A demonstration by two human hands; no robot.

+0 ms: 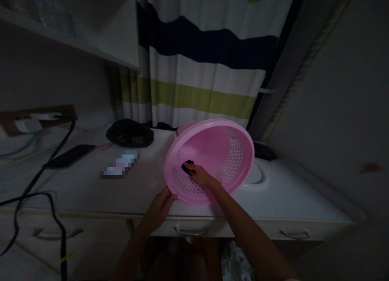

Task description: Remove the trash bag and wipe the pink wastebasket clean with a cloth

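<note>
A pink plastic basket [209,135] with a perforated wall lies tilted on the white desk, its wide mouth facing me. My left hand [162,202] grips the basket's lower left rim, fingers closed around the edge. Reaching inside the basket, my right hand [199,174] presses a small black cloth [187,166] against the inner left wall. Its fingers are closed on the cloth, whose full shape is partly hidden by the hand.
On the desk [146,183] to the left are a black plastic bag [130,133], a dark phone [71,156] and a blurred flat item [120,164]. Black cables [36,173] hang at left. Behind the basket stands a striped curtain [206,78]; a dark object [265,151] and white ring-shaped item [258,173] lie right.
</note>
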